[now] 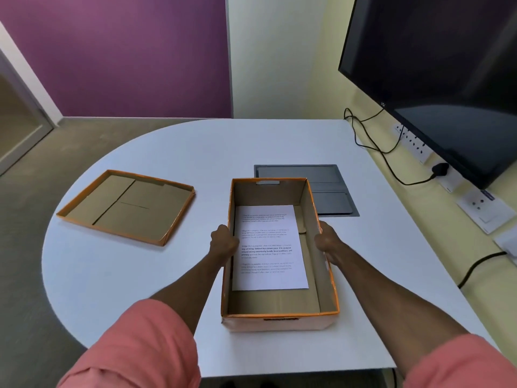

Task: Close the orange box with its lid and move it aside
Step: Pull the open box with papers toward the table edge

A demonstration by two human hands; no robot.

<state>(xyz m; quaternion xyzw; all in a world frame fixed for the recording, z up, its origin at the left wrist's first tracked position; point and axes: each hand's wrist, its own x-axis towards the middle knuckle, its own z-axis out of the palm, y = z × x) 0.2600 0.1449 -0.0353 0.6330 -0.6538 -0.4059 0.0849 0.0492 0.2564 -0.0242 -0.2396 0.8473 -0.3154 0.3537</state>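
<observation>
From the head camera, the orange box [279,247] sits open near the front edge of the white table [167,152], and everything else is best placed from it. Its lid [126,207] lies upside down on the table well apart to the left of the box and a little farther back, brown inside facing up, untouched. Inside the box a printed sheet of paper [268,247] lies flat on the bottom. Just behind the box and to its right a grey panel [330,180] is set flush in the table, and farther right a dark screen [436,79] stands over cables and sockets. As for progress, nothing of the task looks finished: the box is uncovered and central, so fetching the lid, fitting it and shifting the box aside all appear to remain. The left hand [222,243] presses against the outside of the left wall of the box, about halfway along, fingers curled; whether the fingertips hook over the rim cannot be told. The right hand [327,242] meets the right wall at the same level, with its thumb seeming to sit on the rim and its fingers wrapped down the outer face. Both hands thus clasp the box between them, and neither carries anything else.
</observation>
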